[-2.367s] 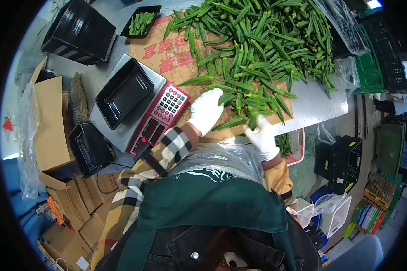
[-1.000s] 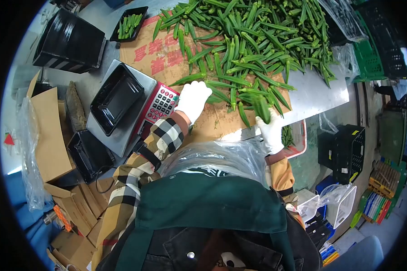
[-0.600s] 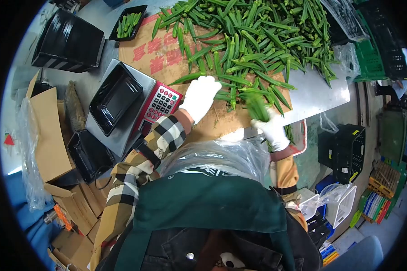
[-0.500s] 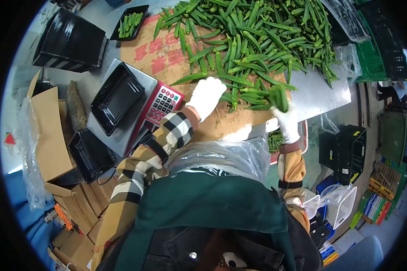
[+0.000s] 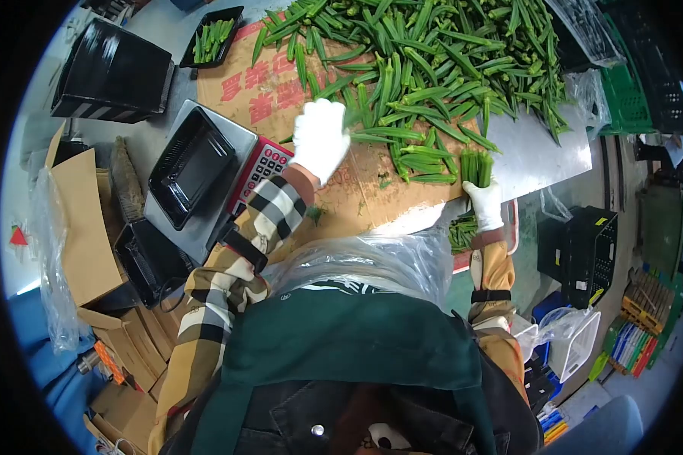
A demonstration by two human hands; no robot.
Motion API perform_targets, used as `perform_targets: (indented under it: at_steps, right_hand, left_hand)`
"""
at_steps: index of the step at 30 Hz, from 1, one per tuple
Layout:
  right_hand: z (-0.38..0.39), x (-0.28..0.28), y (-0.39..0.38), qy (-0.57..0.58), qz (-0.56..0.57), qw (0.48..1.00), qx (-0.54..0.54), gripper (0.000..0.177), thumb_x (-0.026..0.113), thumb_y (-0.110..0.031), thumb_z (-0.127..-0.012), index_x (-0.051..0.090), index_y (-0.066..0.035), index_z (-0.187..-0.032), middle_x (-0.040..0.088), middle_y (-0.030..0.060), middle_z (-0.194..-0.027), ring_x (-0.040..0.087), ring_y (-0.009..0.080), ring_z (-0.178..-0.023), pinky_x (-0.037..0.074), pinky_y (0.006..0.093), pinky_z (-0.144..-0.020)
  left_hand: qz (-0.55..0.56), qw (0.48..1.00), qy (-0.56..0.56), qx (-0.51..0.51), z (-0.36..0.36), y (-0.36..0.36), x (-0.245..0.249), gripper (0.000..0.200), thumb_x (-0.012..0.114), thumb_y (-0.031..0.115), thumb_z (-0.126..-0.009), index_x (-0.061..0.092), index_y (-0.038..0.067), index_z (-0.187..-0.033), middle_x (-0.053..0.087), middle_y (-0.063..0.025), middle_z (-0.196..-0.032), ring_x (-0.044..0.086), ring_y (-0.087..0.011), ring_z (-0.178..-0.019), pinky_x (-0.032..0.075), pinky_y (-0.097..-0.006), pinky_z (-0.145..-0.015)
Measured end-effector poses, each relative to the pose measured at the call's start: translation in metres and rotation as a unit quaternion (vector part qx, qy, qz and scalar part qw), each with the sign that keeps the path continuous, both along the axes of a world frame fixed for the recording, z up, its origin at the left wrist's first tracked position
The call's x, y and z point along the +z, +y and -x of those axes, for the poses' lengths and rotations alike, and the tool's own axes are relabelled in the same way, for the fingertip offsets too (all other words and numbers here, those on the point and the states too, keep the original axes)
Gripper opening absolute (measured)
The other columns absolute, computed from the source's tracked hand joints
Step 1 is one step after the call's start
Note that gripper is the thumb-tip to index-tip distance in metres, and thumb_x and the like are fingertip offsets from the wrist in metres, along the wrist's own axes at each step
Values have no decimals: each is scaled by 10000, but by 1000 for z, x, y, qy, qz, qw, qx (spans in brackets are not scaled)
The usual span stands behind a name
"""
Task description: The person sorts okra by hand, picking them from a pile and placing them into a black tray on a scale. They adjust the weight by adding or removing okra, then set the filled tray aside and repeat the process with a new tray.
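Note:
My left hand (image 5: 320, 142), in a white glove, is closed over the cardboard, right of the scale (image 5: 264, 168). Blurred green okra shows beside its fingers, and a green tip pokes out on its left; the grip is partly hidden. A bundle of okra (image 5: 476, 167) stands with its ends up in my gloved right hand (image 5: 484, 203), at the cardboard's front right edge. Loose okra (image 5: 425, 163) lies left of that bundle, below the large okra pile (image 5: 448, 61). An empty black tray (image 5: 192, 167) rests on the scale.
A black tray of okra (image 5: 213, 39) sits at the back left, near a black bin (image 5: 114, 70). More black trays (image 5: 153, 258) and open cardboard boxes (image 5: 83, 227) are at left. Okra shows in a container (image 5: 463, 233) below the table edge. Crates (image 5: 577, 258) stand at right.
My left hand has moved up and left, away from the loose okra. The bundle in my right hand has come more upright and shifted slightly.

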State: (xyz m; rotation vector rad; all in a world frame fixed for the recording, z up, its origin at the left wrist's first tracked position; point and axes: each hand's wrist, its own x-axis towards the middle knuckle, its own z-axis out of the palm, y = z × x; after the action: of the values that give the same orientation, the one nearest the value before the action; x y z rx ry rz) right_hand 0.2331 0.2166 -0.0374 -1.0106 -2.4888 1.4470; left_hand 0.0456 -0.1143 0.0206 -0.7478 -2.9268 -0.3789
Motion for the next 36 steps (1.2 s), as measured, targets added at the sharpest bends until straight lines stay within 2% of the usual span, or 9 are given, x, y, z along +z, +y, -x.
perform_targets:
  at_steps: [10, 12, 14, 16, 21, 23, 25, 32, 36]
  right_hand:
    - [-13, 56, -60, 77, 533, 841, -56, 431, 685, -75, -914, 571, 31, -1316, 718, 158, -1149, 719, 210, -906, 605, 328, -787]
    - [-5, 69, -77, 57, 568, 821, -34, 450, 682, -74, -910, 559, 20, -1332, 713, 155, -1167, 709, 204, -900, 602, 332, -775]
    - [4, 74, -97, 55, 541, 839, 12, 441, 696, -79, -902, 575, 17, -1315, 714, 139, -1154, 705, 198, -881, 599, 321, -765]
    - [13, 74, -119, 52, 530, 846, 35, 423, 699, -76, -900, 591, 10, -1299, 714, 127, -1143, 699, 193, -897, 591, 322, -785]
    - [35, 81, -172, 57, 470, 874, 109, 436, 728, -123, -911, 599, -12, -1313, 688, 66, -1179, 643, 163, -1049, 511, 320, -934]
    - [37, 86, -188, 59, 436, 887, 138, 456, 733, -153, -921, 590, -8, -1329, 671, 62, -1213, 623, 153, -1086, 497, 313, -957]
    - [41, 92, -200, 28, 464, 874, 145, 498, 724, -123, -927, 547, -14, -1380, 637, 53, -1275, 588, 150, -1142, 472, 311, -995]
    - [78, 106, -277, -21, 616, 755, 221, 445, 634, -175, -1009, 510, -18, -1406, 610, 66, -1310, 584, 173, -1175, 478, 353, -1022]
    - [117, 142, -341, -80, 654, 704, 264, 450, 617, -268, -1023, 496, -64, -1405, 641, 88, -1260, 654, 228, -1105, 534, 446, -996]
  left_hand:
    - [5, 994, -103, 37, 18, -16, -53, 322, 738, 157, -796, 579, 67, -1062, 687, -188, -949, 680, -416, -915, 555, -486, -790]
    - [-185, 960, -203, 52, 9, -12, -38, 339, 739, 132, -831, 578, 22, -1107, 696, -179, -982, 699, -332, -922, 566, -429, -794]
    - [-427, 809, -395, 86, 0, -8, -22, 331, 739, 133, -862, 579, 3, -1121, 700, -162, -986, 703, -273, -909, 570, -403, -783]
    - [-574, 526, -622, 82, -17, -10, 16, 307, 702, 139, -927, 588, -26, -1161, 688, -132, -1027, 692, -210, -921, 583, -347, -808]
    - [-724, 123, -674, 80, -62, -22, 17, 338, 490, 292, -1086, 559, 40, -1299, 650, -55, -1215, 632, -159, -1117, 518, -299, -978]
    - [-745, 50, -664, -41, -61, -39, 30, 367, 461, 330, -1094, 548, 45, -1307, 636, -57, -1242, 609, -158, -1142, 489, -303, -1017]
    - [-720, 311, -589, 197, -69, -36, 64, 391, 434, 369, -1100, 552, 57, -1304, 614, -64, -1270, 569, -160, -1172, 436, -315, -1067]
    - [-660, 610, -416, 142, -65, -110, 93, 414, 477, 440, -1076, 623, 81, -1222, 658, -3, -1111, 634, -113, -969, 518, -272, -891]
    - [-607, 661, -407, 170, -42, -169, 136, 495, 480, 486, -1062, 629, 65, -1278, 664, -29, -1216, 625, -112, -1081, 503, -283, -950]
